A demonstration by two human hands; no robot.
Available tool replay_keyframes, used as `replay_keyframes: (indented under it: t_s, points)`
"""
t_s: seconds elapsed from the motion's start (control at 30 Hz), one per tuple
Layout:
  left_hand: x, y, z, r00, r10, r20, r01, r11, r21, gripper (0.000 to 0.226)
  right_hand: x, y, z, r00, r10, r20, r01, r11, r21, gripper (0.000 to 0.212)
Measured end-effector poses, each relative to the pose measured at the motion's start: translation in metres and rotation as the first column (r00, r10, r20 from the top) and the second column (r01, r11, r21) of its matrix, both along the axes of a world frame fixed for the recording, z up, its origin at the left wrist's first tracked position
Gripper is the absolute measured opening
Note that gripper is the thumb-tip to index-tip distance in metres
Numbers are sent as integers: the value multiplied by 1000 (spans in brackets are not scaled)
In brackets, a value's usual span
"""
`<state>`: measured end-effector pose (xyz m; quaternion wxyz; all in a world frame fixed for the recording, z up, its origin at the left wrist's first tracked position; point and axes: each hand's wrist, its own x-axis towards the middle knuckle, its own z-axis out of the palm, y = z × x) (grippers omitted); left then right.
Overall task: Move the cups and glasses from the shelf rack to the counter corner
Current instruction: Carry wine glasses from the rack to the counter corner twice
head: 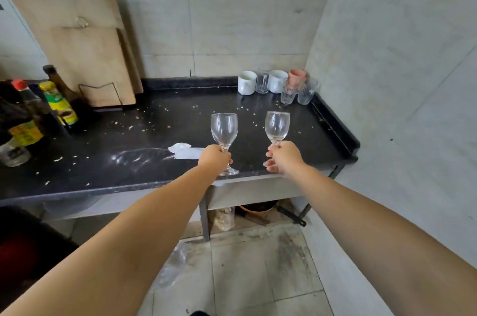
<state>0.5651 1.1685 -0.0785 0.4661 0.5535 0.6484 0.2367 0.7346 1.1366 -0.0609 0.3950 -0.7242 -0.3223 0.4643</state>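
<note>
My left hand (pixel 214 157) grips the stem of a clear wine glass (pixel 224 128), held upright over the front edge of the black counter (pixel 144 135). My right hand (pixel 283 156) holds a second wine glass (pixel 277 126) by its stem, also upright. In the far right corner of the counter stand two white mugs (pixel 247 82) (pixel 277 81), a pink cup (pixel 296 78) and several clear glasses (pixel 289 94). The shelf rack is out of view.
Wooden cutting boards (pixel 85 52) lean on the back wall in a wire stand. Sauce bottles (pixel 58 103) crowd the counter's left end. A white rag (pixel 184 151) and scattered crumbs lie mid-counter. A wall closes the right side; a pot sits below the counter.
</note>
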Motion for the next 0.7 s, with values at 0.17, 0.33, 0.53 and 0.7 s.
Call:
replay_keyframes:
  t_s: [0.17,0.33,0.53,0.7]
  points:
    - [35,66,-10,999,-3,-33,1,999,-47,24,31,67,-10,1000,9,-8,-9,1000,-23,14]
    - [61,151,-24,1000,24,-17,-25,998,-53,25,59,150,-20,999,22,24,-21,1000,-21,19]
    - [84,251,-24,996,-20,-86,16,999,-50,26,88,242,-24,998,-29,50,31,998,-48,24]
    - [97,302,-35,992,-7,-127,-3,997,-76,32,111,297,-46,974,19,227,-2,997,-75,28]
